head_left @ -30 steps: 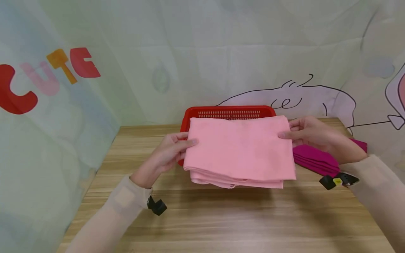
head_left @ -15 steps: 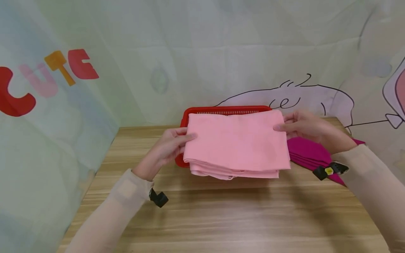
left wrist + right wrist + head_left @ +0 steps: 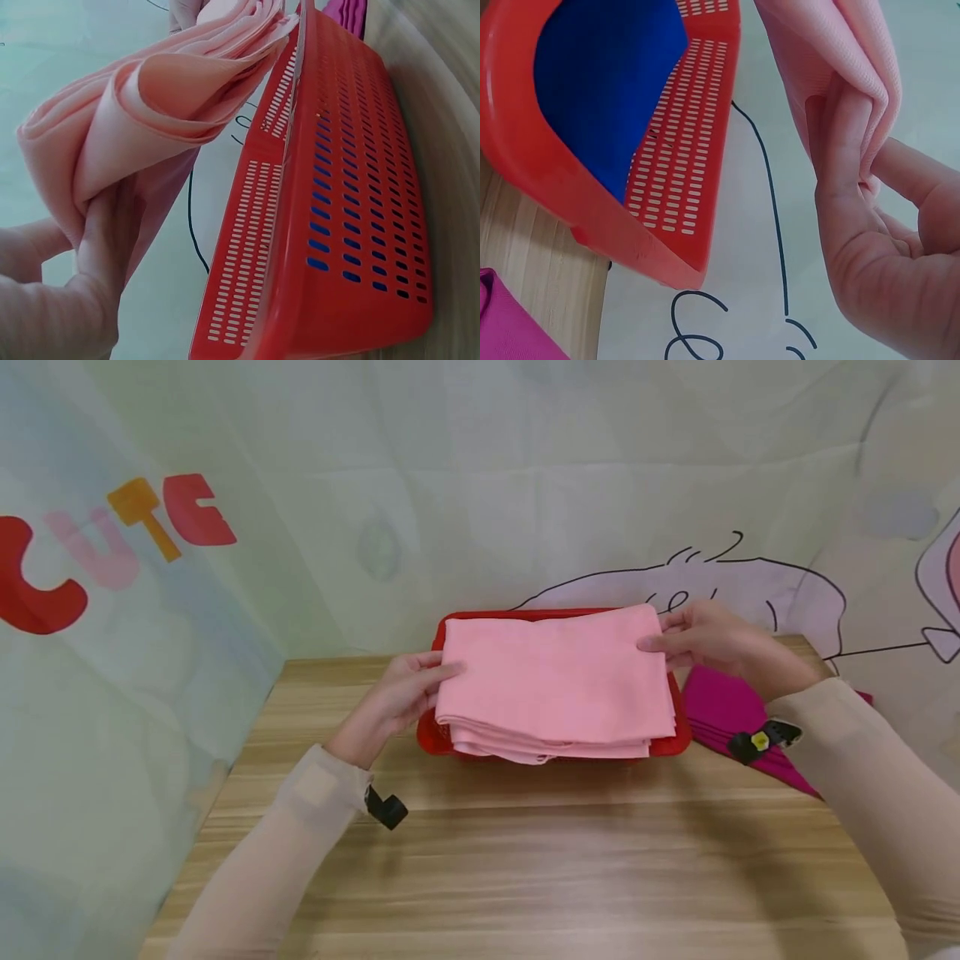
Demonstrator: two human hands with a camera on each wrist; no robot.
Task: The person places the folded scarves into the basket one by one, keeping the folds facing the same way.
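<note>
A folded pink cloth point(image 3: 555, 681) in several layers is held level above a red slotted plastic basket point(image 3: 670, 745). My left hand point(image 3: 397, 697) pinches its left edge, thumb on top and fingers underneath. At the opposite edge my right hand point(image 3: 723, 643) grips the cloth the same way. Both wrist views show a gap between the pink cloth and the basket rim. Inside the basket lies a blue cloth point(image 3: 611, 82), seen in the right wrist view and hidden under the pink one in the head view.
A folded magenta cloth point(image 3: 723, 702) lies on the wooden table point(image 3: 480, 868) right of the basket, partly behind my right forearm. A printed fabric backdrop point(image 3: 480, 493) stands close behind the basket and along the left side.
Both hands have carried the pink cloth forward, away from me. It now covers most of the basket's opening in the head view, and the basket's front corners show.
</note>
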